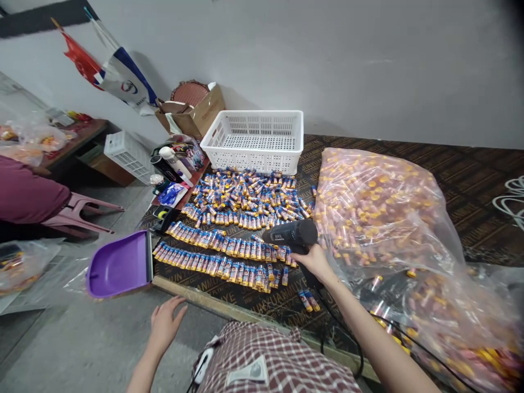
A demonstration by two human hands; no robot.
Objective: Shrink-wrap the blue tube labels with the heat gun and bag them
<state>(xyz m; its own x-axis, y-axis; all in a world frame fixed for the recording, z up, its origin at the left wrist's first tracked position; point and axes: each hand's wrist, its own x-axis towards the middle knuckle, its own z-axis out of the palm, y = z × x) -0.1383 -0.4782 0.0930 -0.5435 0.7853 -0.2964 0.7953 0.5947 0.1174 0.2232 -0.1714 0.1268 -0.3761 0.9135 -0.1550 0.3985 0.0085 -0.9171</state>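
Note:
My right hand [313, 262] is wrapped round the handle of a black hair dryer [290, 233], whose barrel points left over the table. Below and beside the barrel lie two long rows of small blue-and-yellow tubes [213, 262], with a looser pile of the same tubes [245, 191] behind them. A pair of tubes [309, 300] lies apart near the front edge. My left hand [167, 322] hangs in front of the table edge, fingers apart and holding nothing.
Behind the pile is a white plastic crate [262, 159]. Large clear bags of tubes [376, 202] fill the right side. A purple dustpan [118, 266] is at the left, near a seated person [30, 191]. The dryer's cord trails right.

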